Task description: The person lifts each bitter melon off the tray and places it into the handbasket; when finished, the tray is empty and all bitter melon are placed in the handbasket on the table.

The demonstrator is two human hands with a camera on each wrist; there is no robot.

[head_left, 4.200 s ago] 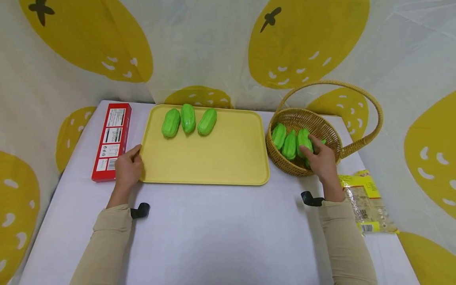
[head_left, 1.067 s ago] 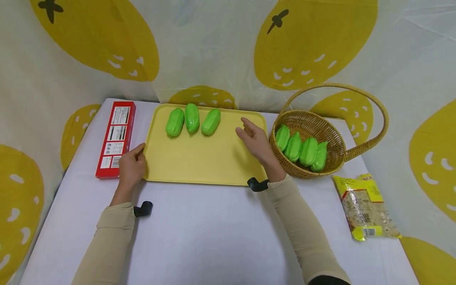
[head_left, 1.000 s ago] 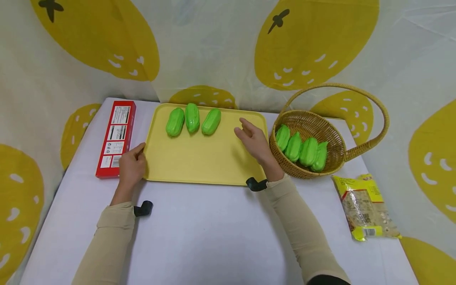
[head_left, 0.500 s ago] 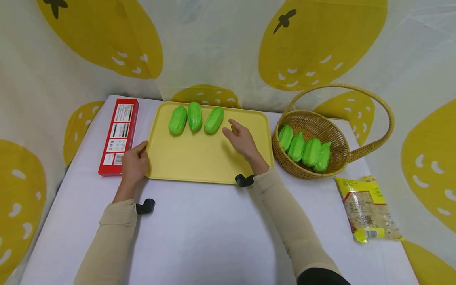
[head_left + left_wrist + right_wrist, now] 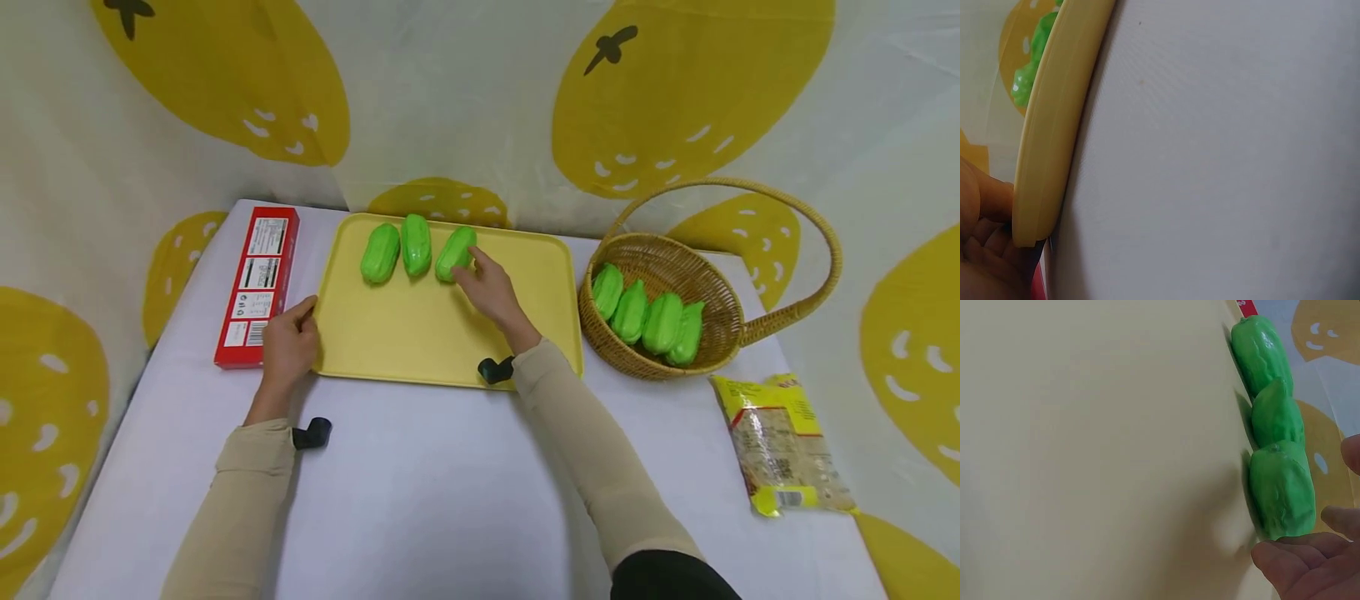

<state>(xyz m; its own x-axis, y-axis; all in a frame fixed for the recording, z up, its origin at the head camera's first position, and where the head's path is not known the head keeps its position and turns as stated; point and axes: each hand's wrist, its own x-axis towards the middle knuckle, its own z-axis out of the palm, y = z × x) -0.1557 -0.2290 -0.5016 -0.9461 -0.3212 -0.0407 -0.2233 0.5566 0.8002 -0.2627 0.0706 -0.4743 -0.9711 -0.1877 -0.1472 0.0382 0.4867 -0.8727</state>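
Observation:
Three light-green ridged gourds lie in a row along the far side of the yellow tray (image 5: 420, 350). At the right end of the row is one gourd (image 5: 455, 252), with my right hand (image 5: 491, 292) beside it, fingers spread and curving slightly. In the right wrist view, my fingertips (image 5: 1275, 553) are close to that gourd's (image 5: 1282, 490) near end; whether they touch it I cannot tell. The other two gourds (image 5: 380, 253) lie to its left. My left hand (image 5: 288, 346) grips the tray's left rim, thumb and fingers at the edge (image 5: 1044, 156).
To the right of the tray stands a wicker basket (image 5: 626, 358) with a tall handle, holding several similar green gourds (image 5: 663, 323). A yellow printed bag (image 5: 783, 446) lies at the right front. Left of the tray is a red box (image 5: 255, 287). Patterned cloth hangs behind the table.
My right hand has come out of the basket, where it touched a gourd, and moved left over the tray to the right-hand gourd. My left hand stays at the rim. The head view has shifted slightly.

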